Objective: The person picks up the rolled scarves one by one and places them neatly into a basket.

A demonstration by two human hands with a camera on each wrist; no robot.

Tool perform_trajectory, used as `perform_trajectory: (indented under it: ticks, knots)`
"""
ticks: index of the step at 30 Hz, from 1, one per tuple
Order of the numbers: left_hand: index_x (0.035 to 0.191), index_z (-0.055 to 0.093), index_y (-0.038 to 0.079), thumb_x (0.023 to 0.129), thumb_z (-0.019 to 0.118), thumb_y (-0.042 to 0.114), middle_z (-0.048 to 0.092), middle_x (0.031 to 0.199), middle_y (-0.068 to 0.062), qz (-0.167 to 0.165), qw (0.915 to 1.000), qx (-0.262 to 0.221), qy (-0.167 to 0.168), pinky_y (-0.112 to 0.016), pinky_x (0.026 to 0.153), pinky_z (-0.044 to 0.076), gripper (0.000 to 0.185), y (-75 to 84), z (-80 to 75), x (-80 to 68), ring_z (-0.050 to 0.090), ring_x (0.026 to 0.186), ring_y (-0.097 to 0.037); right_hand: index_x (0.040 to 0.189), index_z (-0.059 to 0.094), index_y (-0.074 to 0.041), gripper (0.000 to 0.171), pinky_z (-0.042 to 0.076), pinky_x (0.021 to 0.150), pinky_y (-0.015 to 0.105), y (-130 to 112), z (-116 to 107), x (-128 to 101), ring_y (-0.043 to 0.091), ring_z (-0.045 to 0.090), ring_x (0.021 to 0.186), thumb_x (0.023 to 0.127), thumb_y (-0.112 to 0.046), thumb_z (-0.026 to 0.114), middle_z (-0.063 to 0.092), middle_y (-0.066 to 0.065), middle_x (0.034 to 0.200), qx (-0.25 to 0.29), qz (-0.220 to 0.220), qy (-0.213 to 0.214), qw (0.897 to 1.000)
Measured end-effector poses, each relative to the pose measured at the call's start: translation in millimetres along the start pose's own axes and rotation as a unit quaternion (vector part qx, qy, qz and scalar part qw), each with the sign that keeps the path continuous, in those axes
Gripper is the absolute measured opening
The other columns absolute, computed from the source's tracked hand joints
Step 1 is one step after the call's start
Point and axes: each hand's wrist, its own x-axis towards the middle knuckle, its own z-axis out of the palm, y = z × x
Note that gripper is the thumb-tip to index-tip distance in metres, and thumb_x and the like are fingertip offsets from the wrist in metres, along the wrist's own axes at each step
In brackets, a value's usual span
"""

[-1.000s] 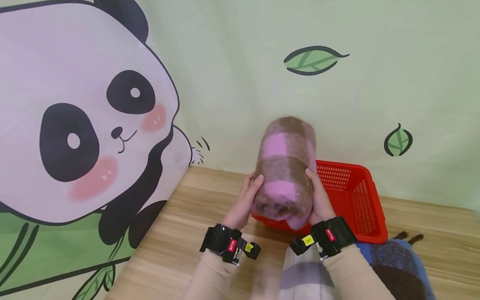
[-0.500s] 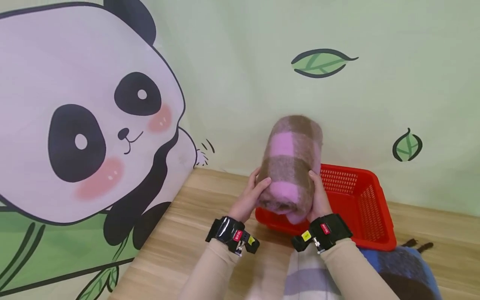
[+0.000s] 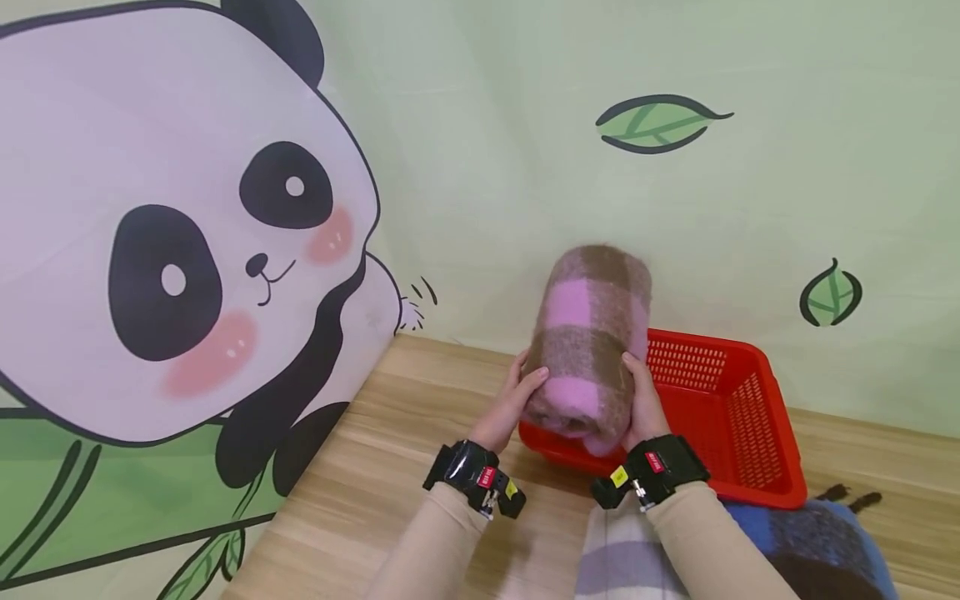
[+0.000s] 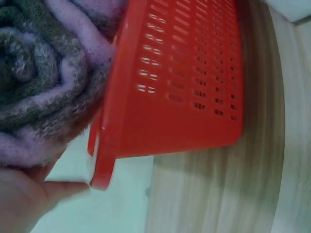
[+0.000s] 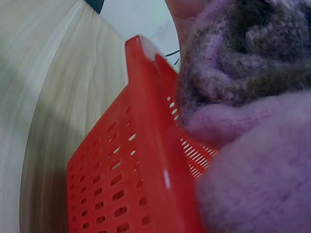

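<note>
Two hands are shown clasping a rolled scarf (image 3: 588,342) from either side: the left hand (image 3: 512,404) and the right hand (image 3: 642,402), fingers curled against its flanks. The roll, pink and brown checked, is held upright, its lower end at the near rim of a red basket (image 3: 750,417) on the wooden table (image 3: 375,467). Soft, light, compressible wool is judged likely; an even squeeze low on both sides is best suited, lest the roll loosen. Beyond, a panda backdrop (image 3: 187,250) is seen.

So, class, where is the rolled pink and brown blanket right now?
In the head view the blanket is centre-right, held between both hands over the red basket's left end.
</note>
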Motion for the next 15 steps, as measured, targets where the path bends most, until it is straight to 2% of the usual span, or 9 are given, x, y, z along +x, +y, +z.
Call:
perform_trajectory:
  ticks: [5, 10, 15]
  knots:
    - [0.146, 0.020, 0.018, 0.091, 0.046, 0.041, 0.026, 0.146, -0.014, -0.002, 1.0000, 0.002, 0.003, -0.047, 0.105, 0.021, 0.065, -6.5, 0.2, 2.0, 0.028, 0.130, -0.030, 0.142, 0.021, -0.026, 0.058, 0.028, 0.101, 0.029, 4, -5, 5, 0.013, 0.033, 0.119, 0.092, -0.048, 0.043, 0.032, -0.004, 0.134, -0.007, 0.008, 0.009, 1.000]
    - [0.148, 0.015, 0.015, 0.091, 0.044, 0.043, 0.017, 0.150, -0.013, -0.014, 0.9998, 0.009, 0.008, -0.050, 0.107, 0.015, 0.070, -9.7, 1.7, 1.0, 0.017, 0.135, -0.030, 0.146, 0.016, -0.025, 0.065, 0.023, 0.105, 0.030, 7, -8, 7, 0.014, 0.028, 0.125, 0.092, -0.049, 0.045, 0.025, -0.003, 0.142, -0.016, 0.021, 0.010, 1.000]
    - [0.148, 0.016, 0.013, 0.091, 0.044, 0.048, 0.019, 0.149, -0.013, -0.032, 0.9993, 0.016, 0.011, -0.049, 0.107, 0.015, 0.073, -11.6, 3.1, 1.3, 0.018, 0.135, -0.029, 0.147, 0.018, -0.023, 0.069, 0.024, 0.105, 0.031, 7, -9, 7, 0.014, 0.028, 0.126, 0.091, -0.051, 0.046, 0.026, -0.004, 0.144, -0.025, 0.041, 0.018, 0.999]
